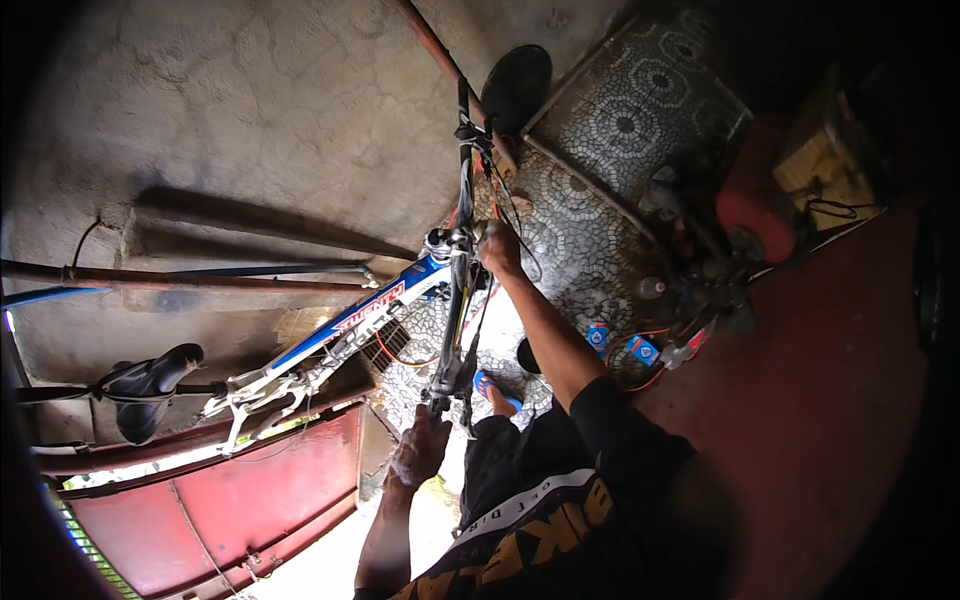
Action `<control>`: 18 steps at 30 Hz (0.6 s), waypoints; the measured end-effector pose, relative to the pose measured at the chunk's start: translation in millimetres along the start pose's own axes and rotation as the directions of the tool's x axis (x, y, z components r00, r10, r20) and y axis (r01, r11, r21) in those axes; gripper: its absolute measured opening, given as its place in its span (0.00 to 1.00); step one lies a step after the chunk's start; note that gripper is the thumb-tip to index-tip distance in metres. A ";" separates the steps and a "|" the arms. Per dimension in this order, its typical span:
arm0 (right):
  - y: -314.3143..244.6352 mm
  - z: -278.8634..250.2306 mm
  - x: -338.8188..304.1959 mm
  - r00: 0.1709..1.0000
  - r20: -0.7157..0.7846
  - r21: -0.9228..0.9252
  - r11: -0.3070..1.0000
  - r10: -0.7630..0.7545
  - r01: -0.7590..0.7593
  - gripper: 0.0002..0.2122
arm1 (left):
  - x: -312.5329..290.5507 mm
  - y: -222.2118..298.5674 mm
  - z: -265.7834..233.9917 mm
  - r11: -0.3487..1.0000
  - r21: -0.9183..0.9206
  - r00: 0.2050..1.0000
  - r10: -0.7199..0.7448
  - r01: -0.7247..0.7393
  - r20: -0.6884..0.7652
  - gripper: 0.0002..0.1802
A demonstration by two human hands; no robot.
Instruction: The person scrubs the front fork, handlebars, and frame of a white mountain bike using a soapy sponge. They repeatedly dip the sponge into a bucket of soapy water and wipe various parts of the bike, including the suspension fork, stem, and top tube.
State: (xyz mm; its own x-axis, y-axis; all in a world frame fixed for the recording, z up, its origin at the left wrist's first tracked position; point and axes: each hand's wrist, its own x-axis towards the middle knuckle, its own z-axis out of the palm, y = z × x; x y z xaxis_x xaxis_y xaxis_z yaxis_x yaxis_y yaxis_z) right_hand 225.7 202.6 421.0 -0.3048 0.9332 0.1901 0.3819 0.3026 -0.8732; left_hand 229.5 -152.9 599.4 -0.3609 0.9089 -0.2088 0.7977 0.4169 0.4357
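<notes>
A blue and white bicycle frame slants across the left of centre, its black handlebar running from near to far. My left hand, wet with what looks like suds, is wrapped around the near end of the bar at the grip. Farther up, my right hand is closed beside the stem; whatever its fingers hold is too small to make out. Cables and brake levers run along the bar. A black saddle is at the far left, beyond the rear of the frame.
Pipes run along the concrete wall at left. Below stands a red metal gate. Two small blue boxes and an orange hose lie on the right. A red tank and a yellowish box sit in shadow.
</notes>
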 end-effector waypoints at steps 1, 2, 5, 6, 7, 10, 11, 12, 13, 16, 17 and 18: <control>3.6 -0.6 1.3 0.986 0.122 -0.215 0.967 -0.113 0.137 0.05 | 0.3 -2.2 -1.8 1.000 -0.028 1.000 -0.010 0.010 0.007 0.32; 6.5 1.9 5.3 0.961 0.265 -0.120 0.987 -0.074 0.109 0.06 | 0.1 -3.3 -3.0 0.998 -0.056 1.000 0.004 -0.004 0.007 0.32; 13.7 10.5 -8.4 0.937 0.296 0.312 0.908 0.187 -0.280 0.09 | 0.2 -5.8 -3.3 0.988 -0.120 0.992 -0.083 0.094 0.092 0.34; 13.9 14.1 -19.1 0.983 0.133 0.549 0.817 0.126 -0.179 0.09 | 0.1 -6.2 -1.6 0.996 -0.067 0.996 -0.058 0.062 0.061 0.35; 16.5 14.5 -22.6 0.958 0.189 0.699 0.655 0.217 -0.287 0.08 | -0.1 -7.3 -0.7 1.000 -0.012 0.999 -0.028 0.029 0.039 0.36; 16.7 10.1 -32.2 0.959 0.235 0.628 0.728 0.160 -0.275 0.12 | 0.2 -10.6 3.7 0.988 0.093 0.992 0.127 -0.125 -0.014 0.39; 17.2 5.4 -25.2 0.956 0.238 0.699 0.654 0.169 -0.289 0.14 | 0.2 -11.2 4.5 0.970 0.118 0.974 0.220 -0.213 -0.056 0.41; 15.0 1.2 -19.8 0.950 0.282 0.820 0.479 0.137 -0.313 0.15 | 0.3 -11.8 4.5 0.979 0.076 0.979 0.196 -0.192 -0.055 0.41; 12.8 -4.6 -10.1 0.901 0.399 0.917 -0.078 0.171 -0.391 0.16 | 0.6 -11.5 4.1 0.982 0.074 0.983 0.176 -0.173 -0.045 0.40; -5.7 -19.5 15.9 0.983 -0.182 0.946 0.276 0.011 0.172 0.16 | 2.3 -7.0 -2.9 0.998 0.030 0.998 0.058 -0.057 -0.009 0.38; -18.5 -27.8 17.3 0.993 -0.034 0.989 -0.138 0.111 0.050 0.14 | 3.5 -4.3 -6.0 0.999 0.029 0.999 0.037 -0.037 0.014 0.36; -26.7 -32.0 20.4 0.984 0.035 0.980 -0.199 0.175 0.001 0.13 | 4.3 -1.0 -8.5 0.998 0.026 0.999 0.049 -0.048 -0.006 0.34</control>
State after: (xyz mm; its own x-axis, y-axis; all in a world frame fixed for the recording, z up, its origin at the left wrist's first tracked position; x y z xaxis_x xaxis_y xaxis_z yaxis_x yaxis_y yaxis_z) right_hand 237.1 219.8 462.6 -0.2634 0.9645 0.0184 -0.9313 -0.2493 -0.2655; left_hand 223.1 -149.4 605.5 -0.3246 0.9281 -0.1822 0.8264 0.3720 0.4226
